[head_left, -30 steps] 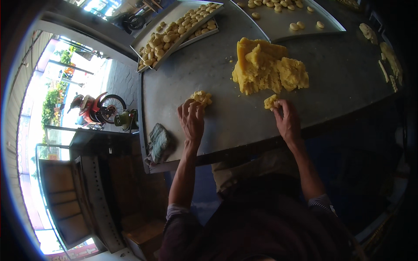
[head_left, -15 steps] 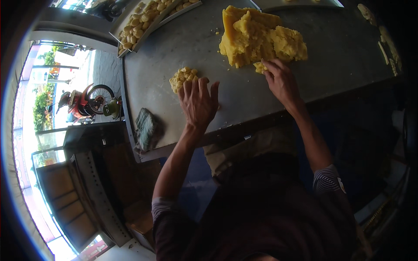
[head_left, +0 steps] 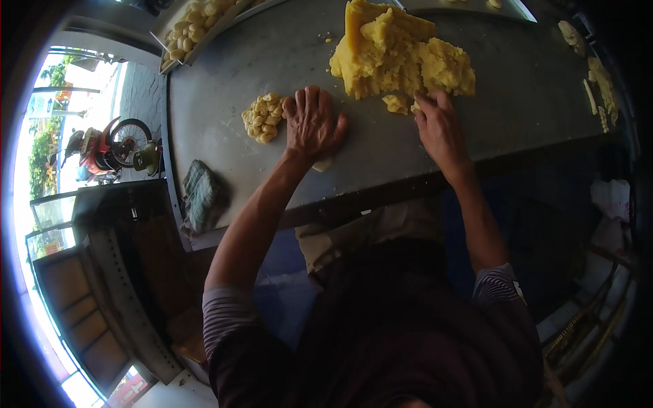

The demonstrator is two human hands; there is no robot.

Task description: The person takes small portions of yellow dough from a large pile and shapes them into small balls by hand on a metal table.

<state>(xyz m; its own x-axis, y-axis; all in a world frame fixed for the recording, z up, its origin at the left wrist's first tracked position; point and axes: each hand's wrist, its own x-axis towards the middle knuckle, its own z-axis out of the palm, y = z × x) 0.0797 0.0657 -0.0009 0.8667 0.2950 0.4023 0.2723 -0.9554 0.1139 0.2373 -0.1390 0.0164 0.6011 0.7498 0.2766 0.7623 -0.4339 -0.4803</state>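
Note:
My left hand [head_left: 313, 122] lies palm down, fingers extended, on the metal worktop [head_left: 238, 170], just right of a cluster of small pale dough pieces [head_left: 262, 121]; a pale piece [head_left: 322, 164] shows below it, by the wrist. My right hand [head_left: 439, 129] has its fingertips closed on a small yellow crumbly piece [head_left: 414, 107] at the lower edge of a big yellow mass [head_left: 381, 51]. Another small yellow lump [head_left: 394, 103] lies beside those fingers.
A tray of round pale pieces [head_left: 192, 27] stands at the upper left, and another tray [head_left: 524, 10] at the back. A crumpled cloth [head_left: 203, 197] lies at the left corner. Dough scraps [head_left: 598, 92] lie at the right end. A red motorbike [head_left: 102, 153] stands outside.
My left hand has moved forward and to the right, off the pale cluster. My right hand has moved forward against the yellow mass. The whole view has shifted.

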